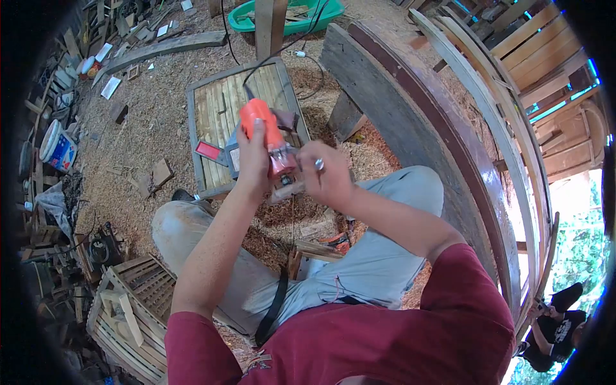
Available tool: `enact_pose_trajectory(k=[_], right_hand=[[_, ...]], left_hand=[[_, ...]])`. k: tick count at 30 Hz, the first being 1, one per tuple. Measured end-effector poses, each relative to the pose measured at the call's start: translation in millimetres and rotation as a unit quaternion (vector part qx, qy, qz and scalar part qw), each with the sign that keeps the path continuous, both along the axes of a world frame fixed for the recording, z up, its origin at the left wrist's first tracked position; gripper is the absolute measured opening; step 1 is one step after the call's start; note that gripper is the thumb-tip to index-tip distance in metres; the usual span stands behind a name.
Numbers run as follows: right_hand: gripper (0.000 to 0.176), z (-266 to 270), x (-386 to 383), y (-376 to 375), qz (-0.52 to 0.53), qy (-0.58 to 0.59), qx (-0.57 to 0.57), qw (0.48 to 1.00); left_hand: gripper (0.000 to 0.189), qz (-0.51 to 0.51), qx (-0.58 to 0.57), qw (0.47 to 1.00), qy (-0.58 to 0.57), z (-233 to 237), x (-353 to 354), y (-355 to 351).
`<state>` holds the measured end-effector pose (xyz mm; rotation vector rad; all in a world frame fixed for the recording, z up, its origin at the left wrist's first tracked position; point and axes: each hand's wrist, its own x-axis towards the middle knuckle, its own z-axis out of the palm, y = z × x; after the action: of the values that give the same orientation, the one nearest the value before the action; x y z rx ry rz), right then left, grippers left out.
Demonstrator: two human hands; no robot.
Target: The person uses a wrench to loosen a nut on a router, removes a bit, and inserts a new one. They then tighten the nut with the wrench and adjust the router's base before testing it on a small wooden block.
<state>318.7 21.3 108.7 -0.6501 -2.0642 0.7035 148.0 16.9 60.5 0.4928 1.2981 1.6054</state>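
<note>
One white bucket (58,146) stands at the far left among scrap wood, well apart from the person. Nearer, at the lower left, is a slatted wooden crate (135,301), just beside the person's left knee. The floor (147,122) is covered in sawdust and shavings.

The left hand (252,162) is nearest the camera's centre. It is wrapped firmly round the body of an orange power tool (264,131), fingers closed and thumb on the near side. The tool is held in the air above the knees, over the near edge of a slatted panel (221,112) that lies flat on the floor. Its long axis runs from the cap, up and slightly left and away from the person, down to the base, lower and to the right. A black cord (282,48) leads from the cap away toward a green basin (292,19).

The right hand (328,178) meets the tool's lower end from the right. Its fingers are curled tight against the base. Whether the small bright metal piece at the knuckles is a ring or something pinched cannot be told. Both hands touch the tool, the left one higher on it.

There is open room ahead and to the left. To the right, heavy curved planks (443,135) rise close beside the right leg. Beyond them, at the lower right edge, another person (558,324) crouches, well apart.
</note>
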Motion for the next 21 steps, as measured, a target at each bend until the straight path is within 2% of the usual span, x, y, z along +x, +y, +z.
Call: enact_pose_trajectory(k=[2,3,6,7,9,10,11,13,16,17,18,19,21], right_hand=[[0.004,-10,-4,-6,0.032,0.015,0.038,0.999],[0.008,-11,-4,-3,0.055,0.007,0.025,0.998],[0.009,-5,-9,0,0.057,0.027,0.065,0.996],[0.005,-1,-9,2,0.043,0.025,0.069,0.996],[0.007,5,-8,7,0.013,0.023,0.074,0.997],[0.009,3,-4,13,-0.024,0.092,-0.028,0.995],[0.012,1,2,22,-0.060,0.159,-0.130,0.977],[0.016,26,13,52,-0.095,0.304,-0.136,0.938],[0.031,-2,27,90,-0.228,0.116,-0.160,0.953],[0.030,-38,29,103,-0.176,0.067,-0.247,0.951],[0.028,-41,25,99,-0.156,0.028,-0.372,0.915],[0.027,-44,19,94,-0.132,-0.011,-0.491,0.861],[0.026,-57,2,96,-0.082,-0.061,-0.471,0.876]], left_hand=[[0.073,-0.003,-0.023,0.998,-0.062,15,-5,-3],[0.073,0.018,-0.012,0.999,-0.037,18,-9,2],[0.075,0.014,0.004,0.998,-0.055,29,-12,1],[0.080,0.001,-0.002,0.999,-0.040,27,-17,4],[0.080,-0.012,0.017,0.999,-0.030,30,-21,9],[0.080,-0.018,0.026,0.999,-0.025,30,-23,10],[0.076,0.004,0.038,0.998,0.056,20,-26,15],[0.068,0.050,0.063,0.973,0.215,-8,-35,28],[0.057,-0.006,0.081,0.995,-0.059,9,-37,23],[0.050,-0.081,0.085,0.984,-0.132,-12,-57,29],[0.056,-0.047,0.032,0.979,-0.197,-4,-56,30],[0.059,-0.055,0.043,0.971,-0.230,-4,-59,30],[0.067,-0.048,0.062,0.958,-0.277,-22,-76,35]])
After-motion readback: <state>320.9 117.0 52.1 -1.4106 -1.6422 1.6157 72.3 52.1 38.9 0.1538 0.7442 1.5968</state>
